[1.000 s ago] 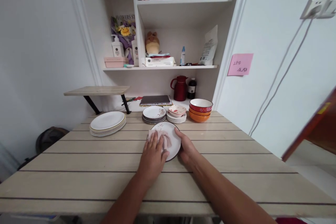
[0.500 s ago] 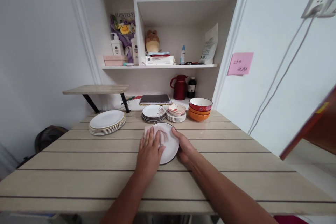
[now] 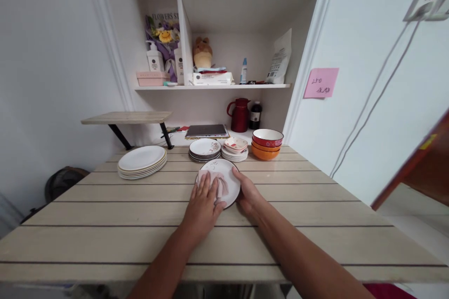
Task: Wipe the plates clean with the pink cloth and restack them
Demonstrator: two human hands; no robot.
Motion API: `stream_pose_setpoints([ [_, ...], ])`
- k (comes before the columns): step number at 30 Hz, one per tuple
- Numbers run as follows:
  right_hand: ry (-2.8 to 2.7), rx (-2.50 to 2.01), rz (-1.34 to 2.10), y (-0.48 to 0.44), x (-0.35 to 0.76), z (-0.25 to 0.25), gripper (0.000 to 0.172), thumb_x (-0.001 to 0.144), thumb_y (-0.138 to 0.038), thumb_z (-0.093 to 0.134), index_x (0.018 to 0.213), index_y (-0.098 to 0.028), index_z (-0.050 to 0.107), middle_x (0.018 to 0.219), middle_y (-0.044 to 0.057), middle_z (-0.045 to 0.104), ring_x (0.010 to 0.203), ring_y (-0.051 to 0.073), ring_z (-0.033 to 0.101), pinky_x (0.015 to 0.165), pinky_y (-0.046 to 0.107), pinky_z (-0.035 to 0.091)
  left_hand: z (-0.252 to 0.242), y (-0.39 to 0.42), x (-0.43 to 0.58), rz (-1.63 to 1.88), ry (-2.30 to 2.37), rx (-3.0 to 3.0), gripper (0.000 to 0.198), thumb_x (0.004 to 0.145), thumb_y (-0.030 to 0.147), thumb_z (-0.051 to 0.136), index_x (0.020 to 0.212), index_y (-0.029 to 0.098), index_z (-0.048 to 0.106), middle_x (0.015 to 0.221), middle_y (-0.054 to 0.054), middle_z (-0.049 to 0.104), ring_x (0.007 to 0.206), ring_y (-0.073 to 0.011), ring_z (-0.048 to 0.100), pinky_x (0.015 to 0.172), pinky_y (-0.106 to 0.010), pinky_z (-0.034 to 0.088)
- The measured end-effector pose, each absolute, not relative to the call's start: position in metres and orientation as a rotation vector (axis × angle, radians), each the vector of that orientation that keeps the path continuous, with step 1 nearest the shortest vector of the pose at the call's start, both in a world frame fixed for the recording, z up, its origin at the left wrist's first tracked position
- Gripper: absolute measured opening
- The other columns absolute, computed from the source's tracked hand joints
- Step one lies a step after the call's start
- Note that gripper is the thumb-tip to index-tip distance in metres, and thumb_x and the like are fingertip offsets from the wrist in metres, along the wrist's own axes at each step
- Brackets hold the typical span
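A small white plate (image 3: 224, 168) with a dark rim lies on the wooden table (image 3: 105, 224), just in front of me. My left hand (image 3: 203, 201) presses a pinkish cloth (image 3: 219, 184) flat onto the plate, fingers stretched over the cloth. My right hand (image 3: 247, 191) grips the plate's right rim and holds it steady.
Behind the plate stand a stack of small dark-rimmed plates (image 3: 205, 148), a stack with a pink dish (image 3: 235, 147) on top, and nested red and orange bowls (image 3: 267, 144). A stack of larger white plates (image 3: 142, 161) sits at the left. Shelves and a red jug (image 3: 240, 116) fill the back.
The left hand has slid the cloth back and forth across the plate: to the left half a second ago, back toward the middle now. The right hand stays on the rim.
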State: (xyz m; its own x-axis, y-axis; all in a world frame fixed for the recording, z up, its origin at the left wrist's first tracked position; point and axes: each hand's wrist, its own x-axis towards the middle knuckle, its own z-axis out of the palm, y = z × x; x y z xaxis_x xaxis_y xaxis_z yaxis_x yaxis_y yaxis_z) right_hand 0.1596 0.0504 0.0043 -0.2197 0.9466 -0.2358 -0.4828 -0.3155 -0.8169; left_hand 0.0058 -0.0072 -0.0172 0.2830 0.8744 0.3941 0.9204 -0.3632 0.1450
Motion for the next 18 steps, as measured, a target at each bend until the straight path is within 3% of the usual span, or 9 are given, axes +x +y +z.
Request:
stream_pose_setpoints([
  [11, -0.801, -0.880, 1.711, 0.039, 0.152, 0.012, 0.040, 0.079, -0.046, 0.064, 0.109, -0.019, 0.065, 0.099, 0.006, 0.074, 0.084, 0.022, 0.068, 0.079, 0.034, 0.050, -0.010, -0.009, 0.009, -0.633, -1.947, -2.127, 0.057, 0.093, 0.040, 0.038, 0.144, 0.016, 0.037, 0.154, -0.016, 0.030, 0.142, -0.0304, 0.027, 0.109, -0.051, 0.032],
  [18, -0.745, -0.867, 1.678, 0.044, 0.153, 0.008, 0.036, 0.081, -0.045, 0.062, 0.106, -0.019, 0.065, 0.099, 0.006, 0.075, 0.085, 0.022, 0.068, 0.079, 0.034, 0.051, -0.012, -0.006, 0.005, -0.604, -1.861, -2.308, 0.061, 0.091, 0.040, 0.042, 0.146, 0.013, 0.034, 0.156, -0.018, 0.025, 0.144, -0.0305, 0.020, 0.111, -0.051, 0.028],
])
